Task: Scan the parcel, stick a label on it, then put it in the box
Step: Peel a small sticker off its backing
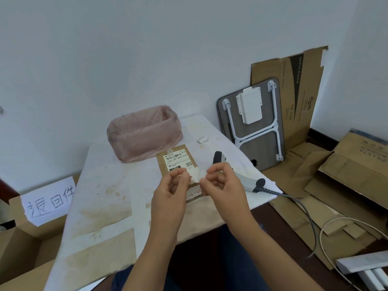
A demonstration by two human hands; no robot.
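Note:
A flat brown parcel point(178, 159) with a white printed shipping label lies on the white table point(109, 198). Just above its near end, my left hand point(171, 192) and my right hand point(222, 183) both pinch a small white label point(196, 175) between fingertips, one on each side of it. A grey and black barcode scanner point(243, 177) rests on the table right behind my right hand, its cable trailing off the edge. An open cardboard box point(25, 244) with a handwritten paper sign stands on the floor at the left.
A bin lined with a pink bag point(143, 133) sits at the table's far side. A small white paper scrap point(203, 140) lies beyond the parcel. A folded lap table point(255, 122) and flattened cardboard point(336, 175) crowd the floor at the right, along with cables.

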